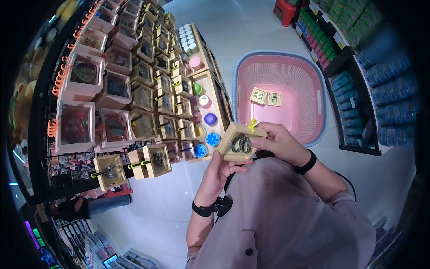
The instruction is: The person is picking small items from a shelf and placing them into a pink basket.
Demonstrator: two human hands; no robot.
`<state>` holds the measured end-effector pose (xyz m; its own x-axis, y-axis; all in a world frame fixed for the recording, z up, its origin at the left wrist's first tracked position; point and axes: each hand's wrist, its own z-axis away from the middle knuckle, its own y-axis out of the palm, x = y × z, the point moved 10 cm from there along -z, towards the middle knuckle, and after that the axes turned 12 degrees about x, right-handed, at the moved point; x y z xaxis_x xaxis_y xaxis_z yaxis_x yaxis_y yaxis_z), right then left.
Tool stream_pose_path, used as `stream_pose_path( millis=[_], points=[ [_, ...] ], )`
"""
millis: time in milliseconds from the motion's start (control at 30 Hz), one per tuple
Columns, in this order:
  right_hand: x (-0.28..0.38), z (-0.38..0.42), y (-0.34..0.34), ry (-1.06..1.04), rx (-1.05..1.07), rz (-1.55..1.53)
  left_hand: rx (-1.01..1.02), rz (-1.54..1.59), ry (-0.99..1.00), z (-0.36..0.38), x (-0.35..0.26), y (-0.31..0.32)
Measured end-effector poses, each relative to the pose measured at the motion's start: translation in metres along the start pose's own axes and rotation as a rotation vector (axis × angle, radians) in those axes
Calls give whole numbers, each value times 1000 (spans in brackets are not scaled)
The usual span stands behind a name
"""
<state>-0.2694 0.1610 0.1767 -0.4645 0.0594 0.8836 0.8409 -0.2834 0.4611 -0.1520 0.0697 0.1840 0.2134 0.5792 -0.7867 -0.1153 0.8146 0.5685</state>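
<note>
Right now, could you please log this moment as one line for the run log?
left hand: supports small box | right hand: grips small box | pink basket: holds two small packs | rack: boxed items

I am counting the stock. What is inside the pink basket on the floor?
Two small square boxes lie side by side on the bottom of the pink basket. The hands and the box they hold cover its near corner.

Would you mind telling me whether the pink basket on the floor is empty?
No, the pink basket holds two small square boxes lying side by side on its bottom.
</note>
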Motion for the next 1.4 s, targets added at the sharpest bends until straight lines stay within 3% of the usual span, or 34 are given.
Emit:
stream_pose_path(
  millis=[133, 267, 367, 533, 667, 867, 1133, 1300, 1400],
  points=[
    [10, -4, -83, 31, -253, 165, -91, -92, -9, 0, 9, -24],
    [-24, -12, -206, 173, -427, 292, -188, -111, -54, 8, 14, -41],
    [-66, -10, -291, 288, -548, 403, -267, -90, -77, 17, 23, -58],
    [-163, 15, -415, 671, -658, 703, -427, -67, -161, 38, 38, -80],
    [-212, 23, -434, 918, -595, 663, -552, -39, -202, 54, 42, -89],
    [-255, -17, -458, 890, -538, 621, -735, -64, -310, 81, 46, -99],
    [-284, -64, -491, 837, -539, 588, -811, -122, -424, 77, 50, -106],
    [-284, -59, -511, 735, -679, 591, -824, -107, -430, 77, 60, -109],
    [-293, -44, -522, 800, -735, 589, -832, -102, -425, 81, 62, -108]
  ],
)
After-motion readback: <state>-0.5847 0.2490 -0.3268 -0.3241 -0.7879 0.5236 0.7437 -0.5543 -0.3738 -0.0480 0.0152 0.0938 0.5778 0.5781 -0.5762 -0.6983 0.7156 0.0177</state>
